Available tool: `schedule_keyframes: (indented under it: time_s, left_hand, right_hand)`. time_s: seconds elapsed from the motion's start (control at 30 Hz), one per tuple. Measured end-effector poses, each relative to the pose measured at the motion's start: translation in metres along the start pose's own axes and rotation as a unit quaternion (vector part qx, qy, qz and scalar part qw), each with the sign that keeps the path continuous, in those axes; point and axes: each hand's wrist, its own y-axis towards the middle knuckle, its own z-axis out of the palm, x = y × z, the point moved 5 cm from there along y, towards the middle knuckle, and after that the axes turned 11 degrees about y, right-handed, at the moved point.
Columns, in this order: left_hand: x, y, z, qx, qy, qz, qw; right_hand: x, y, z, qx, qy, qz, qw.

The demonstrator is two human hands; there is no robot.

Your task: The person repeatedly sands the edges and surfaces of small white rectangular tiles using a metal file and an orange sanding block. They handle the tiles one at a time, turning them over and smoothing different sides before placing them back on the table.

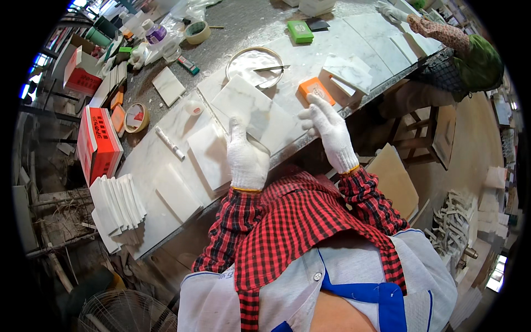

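My left hand (pixel 247 160), in a white knit glove, grips the near edge of a square grey-veined marble tile (pixel 246 102). Its thumb lies on top, and the other fingers are mostly hidden. The tile is over the worktable, near its front edge. To the right, my gloved right hand (pixel 331 133) is raised with fingers apart and nothing in it. Just beyond its fingertips sits an orange block (pixel 316 91). Behind the tile stands a round bowl of white paste (pixel 246 62), with a dark flat blade (pixel 271 68) lying across it.
More marble pieces (pixel 349 71) lie right of the orange block. At left are a white marker (pixel 170 143), stacked tiles (pixel 117 205), a red box (pixel 99 145) and tape rolls (pixel 136 117). A green box (pixel 300 31) stands farther back. Another person's gloved hand (pixel 391 11) rests at far right.
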Motion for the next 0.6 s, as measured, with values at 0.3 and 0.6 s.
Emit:
schedule_keyframes:
  time_s: [0.3, 0.6]
  left_hand:
    - [-0.01, -0.007, -0.019, 0.157, 0.012, -0.035, 0.987]
    - [-0.015, -0.011, 0.018, 0.352, 0.565, -0.066, 0.743]
  right_hand:
    - [0.016, 0.0, 0.016, 0.163, -0.031, 0.066, 0.984]
    - [0.043, 0.037, 0.019, 0.387, -0.382, 0.009, 0.839]
